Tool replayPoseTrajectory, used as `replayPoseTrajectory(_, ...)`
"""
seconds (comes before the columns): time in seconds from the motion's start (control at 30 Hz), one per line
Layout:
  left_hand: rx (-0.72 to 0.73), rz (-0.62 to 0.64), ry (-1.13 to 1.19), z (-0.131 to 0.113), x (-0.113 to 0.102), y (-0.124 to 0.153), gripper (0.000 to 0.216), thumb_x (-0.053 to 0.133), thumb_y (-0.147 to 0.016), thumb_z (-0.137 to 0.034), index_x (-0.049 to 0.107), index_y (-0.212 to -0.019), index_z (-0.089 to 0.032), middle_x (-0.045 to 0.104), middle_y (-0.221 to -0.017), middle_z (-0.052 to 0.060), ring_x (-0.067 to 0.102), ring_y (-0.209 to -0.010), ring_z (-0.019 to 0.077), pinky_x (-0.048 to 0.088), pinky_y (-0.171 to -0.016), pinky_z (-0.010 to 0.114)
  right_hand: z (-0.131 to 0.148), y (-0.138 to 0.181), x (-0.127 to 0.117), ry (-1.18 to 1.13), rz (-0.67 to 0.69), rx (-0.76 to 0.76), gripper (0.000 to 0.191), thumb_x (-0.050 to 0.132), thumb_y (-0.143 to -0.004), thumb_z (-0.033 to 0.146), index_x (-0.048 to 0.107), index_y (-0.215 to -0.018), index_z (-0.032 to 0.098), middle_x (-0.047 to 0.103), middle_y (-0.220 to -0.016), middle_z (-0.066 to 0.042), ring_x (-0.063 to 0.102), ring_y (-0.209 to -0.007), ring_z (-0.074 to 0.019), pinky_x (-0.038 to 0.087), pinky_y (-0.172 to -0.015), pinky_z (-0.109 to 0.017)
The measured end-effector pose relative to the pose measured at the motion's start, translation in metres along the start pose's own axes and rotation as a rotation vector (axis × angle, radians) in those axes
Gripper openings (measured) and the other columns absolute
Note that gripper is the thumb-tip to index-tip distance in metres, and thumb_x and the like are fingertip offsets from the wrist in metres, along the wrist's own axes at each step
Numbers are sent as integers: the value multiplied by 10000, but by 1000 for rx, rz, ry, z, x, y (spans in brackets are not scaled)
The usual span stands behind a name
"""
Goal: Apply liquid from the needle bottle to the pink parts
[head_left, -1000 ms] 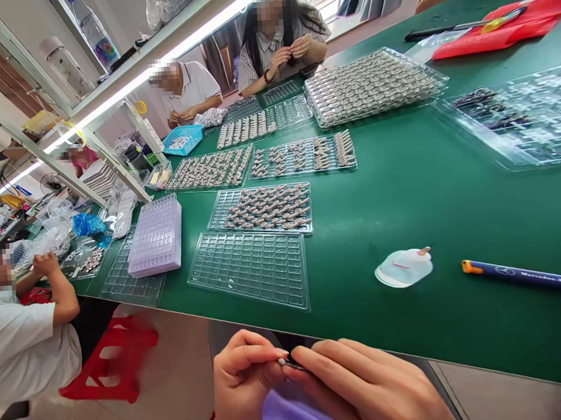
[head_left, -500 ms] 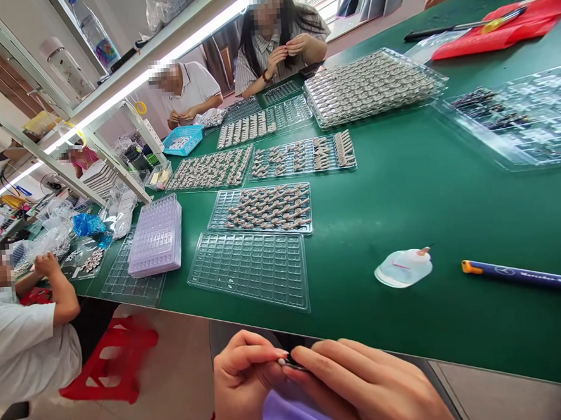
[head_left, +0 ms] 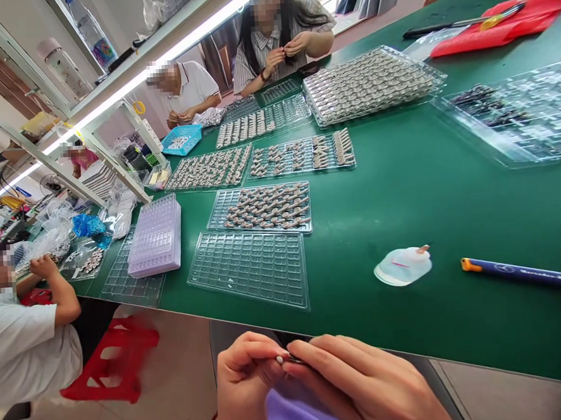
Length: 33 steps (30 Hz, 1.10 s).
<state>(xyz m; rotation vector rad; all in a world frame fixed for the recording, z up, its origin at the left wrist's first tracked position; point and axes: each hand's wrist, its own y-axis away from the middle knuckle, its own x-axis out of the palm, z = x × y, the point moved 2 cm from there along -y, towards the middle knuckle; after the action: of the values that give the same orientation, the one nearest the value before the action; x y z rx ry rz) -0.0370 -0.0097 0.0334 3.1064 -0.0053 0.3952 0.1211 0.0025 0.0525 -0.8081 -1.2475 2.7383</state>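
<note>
My left hand (head_left: 246, 380) and my right hand (head_left: 367, 388) meet below the near edge of the green table (head_left: 402, 183), over my lap. Both pinch a tiny part (head_left: 284, 359) with a white tip and a dark thin body between thumb and fingers. Most of the part is hidden by my fingertips. The nearest thing on the table is an empty clear compartment tray (head_left: 250, 269), just beyond my hands.
Clear trays filled with small grey parts (head_left: 264, 208) cover the table's far side. A purple tray stack (head_left: 156, 236) lies at left. A small glue bottle (head_left: 402, 266) and a blue-handled tool (head_left: 522, 271) lie at right. Other people sit across and at left; a red stool (head_left: 113, 359) stands on the floor.
My hands have shifted slightly, the right fingers curling closer over the small part. The person at left has lowered a forearm a little.
</note>
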Motion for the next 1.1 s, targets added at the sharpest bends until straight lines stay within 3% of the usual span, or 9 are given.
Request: replayPoseTrajectory(1.1, -46, -36, 22, -4, 3, -4, 70, 833, -715, -292, 806, -745, -235, 671, -732, 43, 578, -646, 117, 475, -583, 220, 2, -4, -2, -17, 2, -12, 215, 478, -986, 208, 646, -857, 173, 618, -639, 6, 559, -525, -79, 427, -513, -213)
